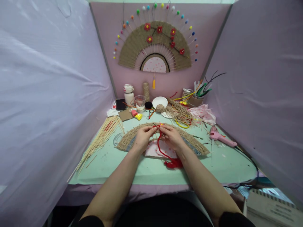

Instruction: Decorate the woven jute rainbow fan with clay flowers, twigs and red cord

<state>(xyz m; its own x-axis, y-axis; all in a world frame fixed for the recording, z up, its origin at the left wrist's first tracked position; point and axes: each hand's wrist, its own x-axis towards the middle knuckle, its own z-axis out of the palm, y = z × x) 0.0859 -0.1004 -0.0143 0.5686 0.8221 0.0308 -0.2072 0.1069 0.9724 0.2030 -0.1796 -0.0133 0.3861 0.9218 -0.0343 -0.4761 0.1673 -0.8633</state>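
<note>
My left hand (144,136) and my right hand (170,135) meet over the middle of a woven twine fan (132,130) lying on the table. Both pinch red yarn (159,145) between thumb and fingertips. From the fingers the strand hangs down across the fan's white, red-dotted half-round base to a small red bundle (174,163) beside my right wrist. A bit of yellow shows just past the right fingertips, too small to make out. Blue-grey bands run along the fan's inner part on both sides, and my hands hide its centre.
Thin bamboo sticks (100,138) lie at the left, near a clear protractor (117,139). A pink glue gun (221,137) with a black cord rests at the right. Behind are a glass (139,104), a white bottle (129,95) and loose twine (181,112). A finished fan (132,47) hangs on the back wall.
</note>
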